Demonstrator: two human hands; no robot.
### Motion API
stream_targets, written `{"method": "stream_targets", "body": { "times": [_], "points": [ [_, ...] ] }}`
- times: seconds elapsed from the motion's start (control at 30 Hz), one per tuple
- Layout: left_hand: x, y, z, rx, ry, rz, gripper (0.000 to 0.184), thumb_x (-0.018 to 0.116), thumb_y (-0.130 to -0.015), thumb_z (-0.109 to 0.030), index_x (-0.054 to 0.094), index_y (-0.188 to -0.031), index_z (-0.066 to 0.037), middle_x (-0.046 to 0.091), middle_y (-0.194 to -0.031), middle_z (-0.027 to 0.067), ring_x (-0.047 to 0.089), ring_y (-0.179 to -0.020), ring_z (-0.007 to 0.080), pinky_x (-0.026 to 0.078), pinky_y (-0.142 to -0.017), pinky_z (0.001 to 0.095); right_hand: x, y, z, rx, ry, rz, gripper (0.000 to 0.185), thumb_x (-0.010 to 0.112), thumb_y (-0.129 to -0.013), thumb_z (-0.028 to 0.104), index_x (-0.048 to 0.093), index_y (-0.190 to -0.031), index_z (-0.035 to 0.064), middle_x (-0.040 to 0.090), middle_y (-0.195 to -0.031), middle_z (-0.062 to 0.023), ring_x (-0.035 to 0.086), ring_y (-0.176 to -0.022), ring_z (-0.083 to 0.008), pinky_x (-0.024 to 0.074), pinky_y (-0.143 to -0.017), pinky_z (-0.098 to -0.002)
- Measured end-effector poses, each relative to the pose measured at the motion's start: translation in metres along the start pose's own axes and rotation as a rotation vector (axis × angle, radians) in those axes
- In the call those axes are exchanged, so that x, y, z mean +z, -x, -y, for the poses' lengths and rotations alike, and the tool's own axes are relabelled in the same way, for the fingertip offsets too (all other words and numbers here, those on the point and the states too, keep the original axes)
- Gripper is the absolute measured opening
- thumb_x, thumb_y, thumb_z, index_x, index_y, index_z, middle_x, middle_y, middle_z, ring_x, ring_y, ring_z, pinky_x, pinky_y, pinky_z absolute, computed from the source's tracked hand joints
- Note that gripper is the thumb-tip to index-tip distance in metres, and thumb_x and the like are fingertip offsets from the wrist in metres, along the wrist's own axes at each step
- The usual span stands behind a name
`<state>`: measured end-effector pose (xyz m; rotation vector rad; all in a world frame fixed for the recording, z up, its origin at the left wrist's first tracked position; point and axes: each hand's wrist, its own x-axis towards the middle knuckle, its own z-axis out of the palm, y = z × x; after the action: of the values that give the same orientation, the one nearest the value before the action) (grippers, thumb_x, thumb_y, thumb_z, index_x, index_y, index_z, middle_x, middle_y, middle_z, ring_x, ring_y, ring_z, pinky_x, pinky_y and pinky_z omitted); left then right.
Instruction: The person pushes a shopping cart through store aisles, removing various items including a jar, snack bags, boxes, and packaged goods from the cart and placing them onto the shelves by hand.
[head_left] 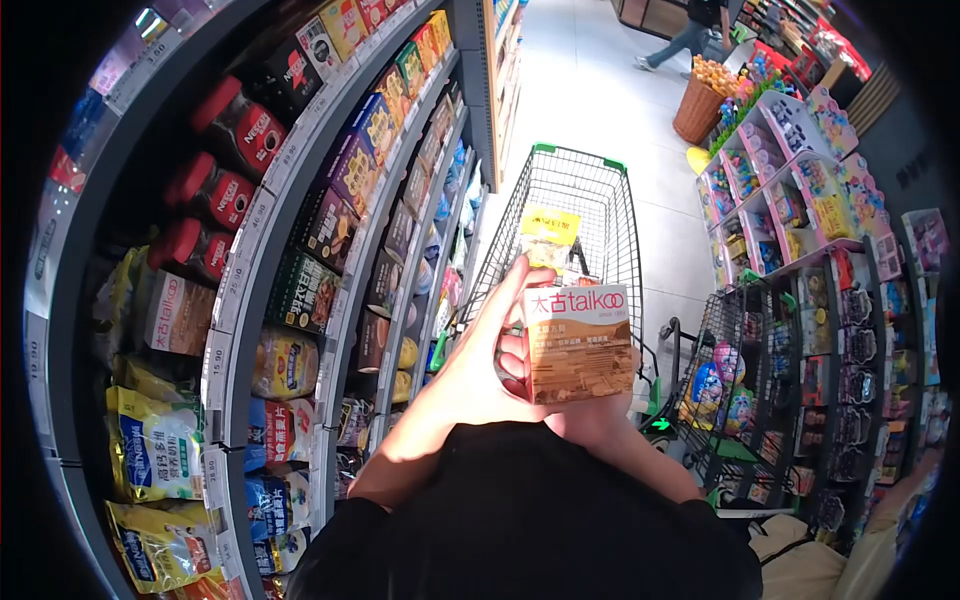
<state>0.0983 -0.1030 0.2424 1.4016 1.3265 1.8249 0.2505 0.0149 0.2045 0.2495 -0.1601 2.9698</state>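
In the head view I hold up a white and brown Taikoo box [580, 350] in front of my chest, its printed face toward me. My left hand [500, 365] grips its left side, some fingers curled against the carton and others reaching up. My right hand [592, 420] is at the lower edge, its fingers mostly hidden behind the box. Just beyond my left fingertips is a yellow-topped packet [550, 238]; I cannot tell whether they touch it. A wire shopping cart [535, 180] with green corners stands ahead of me.
Shelves on the left carry Nescafé jars [228, 195], a similar Taikoo box [178, 312] and yellow bags [155, 445]. A second cart [735, 400] stands right, near a person in beige trousers [800, 560]. Toy displays [780, 180] line the right; a person [690, 35] walks far ahead.
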Motion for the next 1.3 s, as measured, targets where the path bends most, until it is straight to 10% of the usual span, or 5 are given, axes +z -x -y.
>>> {"method": "stream_targets", "body": {
  "times": [0.37, 0.5, 0.7, 0.93, 1.3],
  "points": [
    [-0.024, -0.001, -0.019, -0.016, -0.316, -0.011, 0.13, 0.104, -0.057, -0.019, 0.037, -0.167, 0.0, 0.048, -0.162, 0.0213, 0.051, -0.15, 0.0364, 0.039, -0.127, 0.0503, 0.002, -0.006, 0.003, 0.136, 0.269, -0.062, 0.102, 0.033, -0.101, 0.08, 0.04, -0.165, 0.0014, 0.053, -0.159, -0.0282, 0.061, -0.137, -0.0444, 0.0499, -0.116, -0.0567],
    [-0.044, 0.01, -0.033, -0.048, -0.38, 0.086, 0.135, 0.103, -0.069, -0.032, 0.022, -0.174, -0.002, 0.027, -0.179, 0.023, 0.026, -0.166, 0.0355, 0.034, -0.129, 0.053, -0.001, -0.015, 0.009, -0.103, 0.565, -0.264, 0.094, 0.066, -0.098, 0.056, 0.033, -0.168, 0.0017, 0.054, -0.158, -0.0243, 0.063, -0.135, -0.0408, 0.0528, -0.113, -0.0548],
    [-0.015, 0.019, -0.091, -0.418, -0.508, -0.309, 0.094, 0.093, -0.082, -0.032, 0.05, -0.159, 0.001, 0.071, -0.138, 0.0257, 0.072, -0.128, 0.0354, 0.056, -0.109, 0.043, 0.027, -0.065, -0.022, -0.255, 1.339, -0.313, 0.131, 0.097, -0.077, 0.005, 0.011, -0.175, 0.0061, 0.048, -0.156, -0.0168, 0.055, -0.14, -0.0292, 0.0536, -0.112, -0.0432],
    [-0.059, 0.06, -0.166, -0.165, -0.852, -0.736, 0.065, 0.087, -0.081, -0.02, 0.063, -0.139, -0.001, 0.079, -0.099, 0.0199, 0.082, -0.092, 0.0308, 0.065, -0.081, 0.0383, 0.079, -0.15, -0.06, -0.069, 1.345, 0.537, 0.133, 0.086, -0.08, -0.003, -0.008, -0.175, 0.0042, 0.047, -0.156, -0.0214, 0.054, -0.145, -0.0375, 0.0435, -0.121, -0.0506],
    [-0.14, 0.099, -0.287, -0.143, -1.482, -0.8, 0.062, 0.09, -0.085, -0.011, 0.067, -0.142, -0.001, 0.078, -0.127, 0.0151, 0.074, -0.118, 0.0217, 0.057, -0.104, 0.0354, 0.213, -0.32, -0.156, -0.337, 1.632, 1.324, 0.06, 0.081, -0.079, -0.003, 0.069, -0.137, 0.0035, 0.072, -0.125, -0.0116, 0.072, -0.113, -0.0242, 0.0588, -0.097, -0.037]
  ]
}}
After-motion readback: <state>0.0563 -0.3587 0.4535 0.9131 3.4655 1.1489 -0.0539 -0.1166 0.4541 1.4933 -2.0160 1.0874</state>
